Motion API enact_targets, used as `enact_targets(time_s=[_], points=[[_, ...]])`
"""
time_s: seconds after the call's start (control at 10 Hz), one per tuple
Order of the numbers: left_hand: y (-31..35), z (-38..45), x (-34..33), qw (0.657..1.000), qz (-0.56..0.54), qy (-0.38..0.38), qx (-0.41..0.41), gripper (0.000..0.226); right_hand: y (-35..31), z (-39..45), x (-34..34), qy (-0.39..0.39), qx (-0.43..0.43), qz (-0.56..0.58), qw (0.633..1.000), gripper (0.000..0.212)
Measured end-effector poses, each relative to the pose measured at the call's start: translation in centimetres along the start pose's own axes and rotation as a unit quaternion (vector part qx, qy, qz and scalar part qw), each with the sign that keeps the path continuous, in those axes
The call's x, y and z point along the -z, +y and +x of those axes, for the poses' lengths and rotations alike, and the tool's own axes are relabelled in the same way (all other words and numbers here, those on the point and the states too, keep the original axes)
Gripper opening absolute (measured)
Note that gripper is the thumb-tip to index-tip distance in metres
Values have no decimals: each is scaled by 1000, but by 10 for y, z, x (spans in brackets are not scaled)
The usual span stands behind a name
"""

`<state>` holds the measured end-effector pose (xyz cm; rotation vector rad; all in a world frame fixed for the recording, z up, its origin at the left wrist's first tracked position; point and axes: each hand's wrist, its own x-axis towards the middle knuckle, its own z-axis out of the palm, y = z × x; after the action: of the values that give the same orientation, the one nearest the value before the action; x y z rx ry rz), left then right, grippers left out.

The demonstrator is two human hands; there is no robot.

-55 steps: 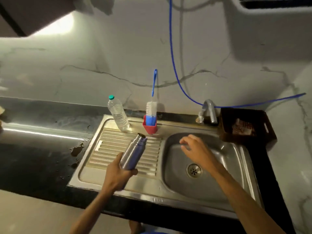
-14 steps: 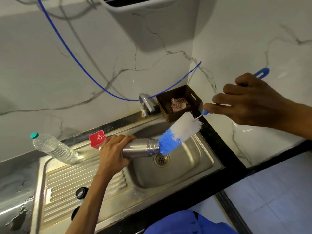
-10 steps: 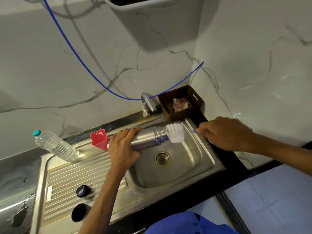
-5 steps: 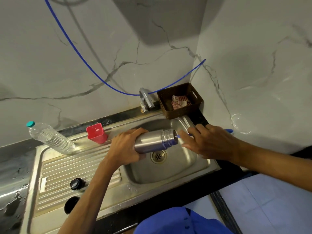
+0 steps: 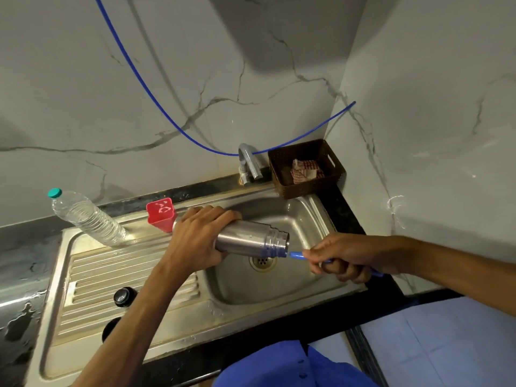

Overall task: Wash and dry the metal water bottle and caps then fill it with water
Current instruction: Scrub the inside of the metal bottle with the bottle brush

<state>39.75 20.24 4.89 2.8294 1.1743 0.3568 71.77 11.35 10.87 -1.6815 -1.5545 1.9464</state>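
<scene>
We hold the metal bottle sideways over the sink basin, mouth toward our right hand, base wrapped in our left hand. The right hand's fingers are curled tight round the blue brush handle; the brush head sits inside the bottle, out of sight.

Risks, as we judge them:
- Wet steel, one-handed hold near the base: a hard brush stroke could twist or slip the bottle into the basin.
- Pulling the brush out fast likely flicks water onto us and the tabletop, already wet left of our left hand.
- Thin handle could flex or jam at the threaded neck if we push off-axis.
- The two caps sit below our left forearm on the draining board; a forearm sweep could knock them off.

Count:
- metal bottle: 1
- brush: 1
- black caps: 2, small cap, larger cap partly hidden
- plastic water bottle: 1, beyond our left hand
- red holder: 1
- tap: 1
- brown basket: 1, beyond our right hand
</scene>
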Motion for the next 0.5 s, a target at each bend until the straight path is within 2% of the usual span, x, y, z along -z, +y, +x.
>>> enact_targets(time_s=[0.1, 0.2, 0.3, 0.4, 0.5], points=[[-6, -5, -4, 997, -42, -43, 44, 73, 16, 9, -9, 213, 154, -542, 798, 47], [-5, -10, -8, 984, -131, -69, 94, 77, 15, 13, -5, 359, 250, -770, 464, 32], [-5, -8, -9, 985, -127, -77, 90, 77, 14, 22, 13, 304, 244, -771, 503, 37], [-8, -6, -10, 992, -84, -59, 69, 74, 4, 28, 7, 124, 162, -552, 808, 49], [-11, -9, -8, 998, -16, -5, 62, 75, -18, 26, 10, -52, -8, -12, 999, 50]])
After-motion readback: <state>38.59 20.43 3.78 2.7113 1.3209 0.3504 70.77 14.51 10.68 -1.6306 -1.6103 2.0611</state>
